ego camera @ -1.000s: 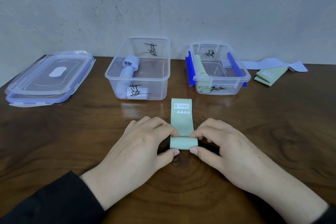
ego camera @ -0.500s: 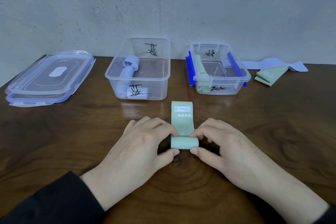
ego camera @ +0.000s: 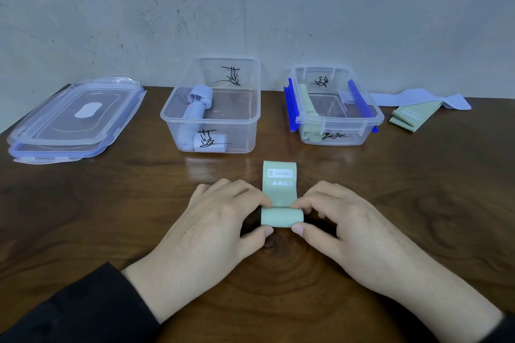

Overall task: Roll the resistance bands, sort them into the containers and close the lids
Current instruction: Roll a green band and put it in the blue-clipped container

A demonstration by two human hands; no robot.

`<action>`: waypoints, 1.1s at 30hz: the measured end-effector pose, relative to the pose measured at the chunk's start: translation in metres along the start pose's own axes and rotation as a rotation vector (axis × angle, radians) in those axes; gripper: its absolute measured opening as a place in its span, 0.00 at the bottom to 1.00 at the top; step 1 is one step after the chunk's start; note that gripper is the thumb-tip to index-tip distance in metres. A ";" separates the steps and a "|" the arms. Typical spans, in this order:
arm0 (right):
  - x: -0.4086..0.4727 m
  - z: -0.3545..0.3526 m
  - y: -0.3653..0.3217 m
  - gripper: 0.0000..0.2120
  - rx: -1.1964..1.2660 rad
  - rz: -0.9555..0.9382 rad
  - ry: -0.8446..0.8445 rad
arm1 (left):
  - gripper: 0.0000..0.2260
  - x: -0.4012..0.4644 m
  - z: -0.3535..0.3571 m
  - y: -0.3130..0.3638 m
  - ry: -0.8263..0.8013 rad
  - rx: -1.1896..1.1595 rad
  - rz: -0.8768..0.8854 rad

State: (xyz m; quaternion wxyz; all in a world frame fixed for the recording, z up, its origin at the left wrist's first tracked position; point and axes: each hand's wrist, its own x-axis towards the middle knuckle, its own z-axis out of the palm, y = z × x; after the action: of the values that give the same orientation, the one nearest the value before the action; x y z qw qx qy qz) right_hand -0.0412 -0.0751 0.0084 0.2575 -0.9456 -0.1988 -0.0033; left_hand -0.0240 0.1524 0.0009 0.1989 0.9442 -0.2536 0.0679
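A green resistance band (ego camera: 280,184) lies on the wooden table in front of me, its near end rolled into a thick coil. My left hand (ego camera: 217,220) pinches the roll's left end between thumb and fingers. My right hand (ego camera: 342,220) pinches the right end the same way. The flat tail, printed HEAVY, points away from me. The left clear container (ego camera: 250,120) holds rolled lilac bands (ego camera: 195,108). The right clear container (ego camera: 373,120) with blue clips holds a rolled green band (ego camera: 309,117).
Two stacked clear lids (ego camera: 75,120) lie at the far left of the table. A flat lilac band (ego camera: 418,97) and a folded green band (ego camera: 409,117) lie at the back right. A grey wall rises behind the table.
The roll has grown and the flat tail has become shorter, drawn toward me. Both hands stay at the roll's ends.
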 end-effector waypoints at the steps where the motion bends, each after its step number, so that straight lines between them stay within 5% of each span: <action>1: 0.000 0.000 0.000 0.11 0.004 0.002 0.004 | 0.15 0.000 0.000 0.000 0.002 0.001 0.001; 11: 0.001 -0.002 -0.002 0.07 0.005 0.020 -0.018 | 0.17 0.000 0.001 0.001 0.002 -0.003 -0.009; 19: 0.001 -0.002 -0.001 0.14 0.010 0.026 -0.013 | 0.17 0.000 0.001 0.000 0.011 -0.004 0.002; 26: 0.000 -0.001 -0.001 0.07 0.004 0.017 -0.013 | 0.17 0.001 0.001 0.000 0.016 -0.013 -0.005; 33: 0.001 0.000 -0.001 0.14 0.017 0.027 -0.012 | 0.17 0.000 0.000 0.001 0.008 -0.012 0.001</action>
State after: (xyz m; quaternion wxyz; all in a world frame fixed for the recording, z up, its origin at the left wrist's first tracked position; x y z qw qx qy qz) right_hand -0.0405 -0.0741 0.0092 0.2646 -0.9460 -0.1873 0.0074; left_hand -0.0242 0.1518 0.0014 0.2054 0.9426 -0.2536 0.0704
